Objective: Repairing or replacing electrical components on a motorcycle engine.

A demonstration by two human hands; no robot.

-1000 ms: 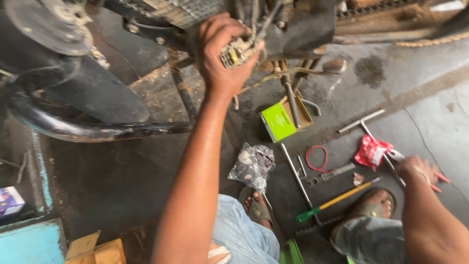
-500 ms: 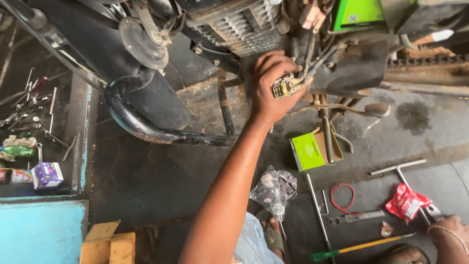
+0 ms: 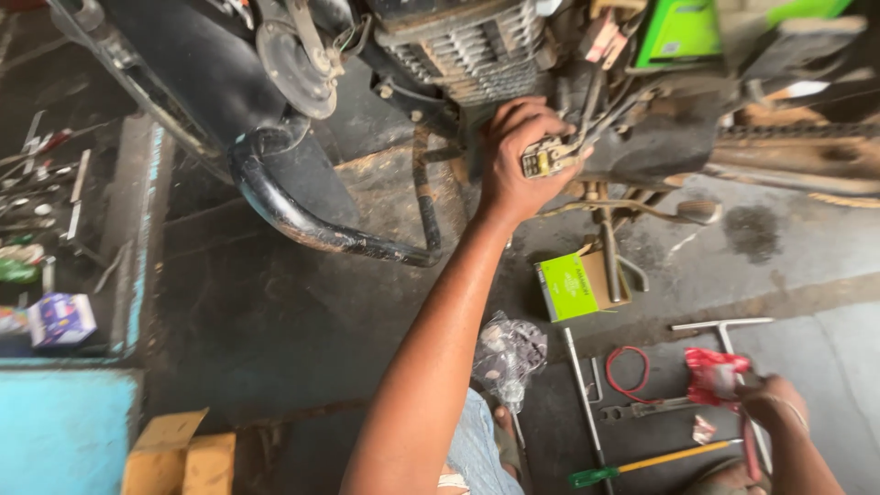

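At the far left a shelf (image 3: 82,229) holds a jumble of small tools, and a small blue and white box (image 3: 60,319) sits at its near end; below it lies a bright blue panel (image 3: 57,431), and next to that a brown cardboard box (image 3: 179,454) sits on the floor; above, a black bent pipe (image 3: 302,215) curves down from the motorbike and runs along just over the dirty floor (image 3: 266,321); a round metal disc (image 3: 291,62) hangs on the bike above the pipe, and the ribbed grey engine (image 3: 467,50) is to the right of it.

In the middle the left hand (image 3: 515,165) reaches up to the bike; its fingers (image 3: 524,117) are curled tight around a small plug with yellow bits (image 3: 548,159), which sits right up against the engine with wires running up from it; below the arm a crumpled clear bag of small parts (image 3: 506,353) lies on the floor.

Further right a green box (image 3: 568,287) lies flat on the floor, touching the bike's stand (image 3: 610,252); a long thin metal rod (image 3: 579,394) lies near it, then a red ring of wire (image 3: 626,374), and a T-shaped metal tool (image 3: 724,325); a screwdriver with a yellow shaft and green handle (image 3: 651,461) lies lower down.

At the far right the right hand (image 3: 772,403) is low over the floor; its fingers are closed on a red wrapper (image 3: 713,376), though the picture is blurry there.
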